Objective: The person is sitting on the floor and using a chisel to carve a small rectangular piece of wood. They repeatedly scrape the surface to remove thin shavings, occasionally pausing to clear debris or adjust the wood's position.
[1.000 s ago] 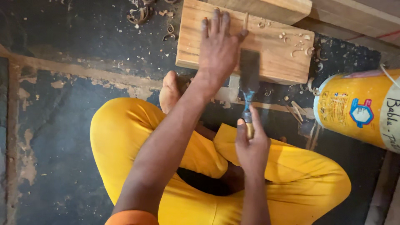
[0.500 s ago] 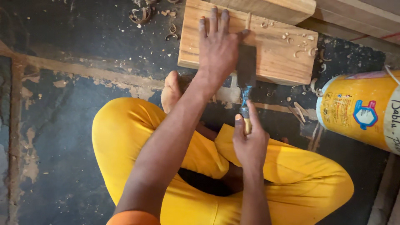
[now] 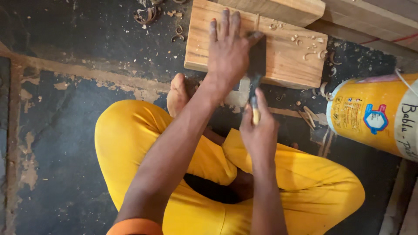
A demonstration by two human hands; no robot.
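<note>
Two bare hands are working over a wooden board (image 3: 278, 52) that is lying on the dark, worn floor (image 3: 65, 143) in front of a person sitting cross-legged in yellow trousers (image 3: 305, 182). Nearest the camera, the right hand (image 3: 260, 130) is closing in a fist around the handle of a chisel (image 3: 256, 74), fingers clamped together on it. The chisel's long axis is running almost straight away from the body, its handle toward the lap and its broad dark blade resting on the near part of the board, so the blade is lying just ahead of and above the right hand. A bare foot (image 3: 177, 93) is showing beside the left forearm, close to the board's near edge.

Farther out, the left hand (image 3: 228, 52) is pressing flat on the board with fingers spread apart and pointing away, its thumb reaching toward the blade and touching or almost touching it. The left hand is the one nearer the cutting end; the right is nearer the handle end. Curled wood shavings (image 3: 311, 50) are lying on the board's right part. A yellow plastic container (image 3: 374, 115) is lying on its side to the right, and more timber (image 3: 278, 8) is sitting beyond the board.
</note>
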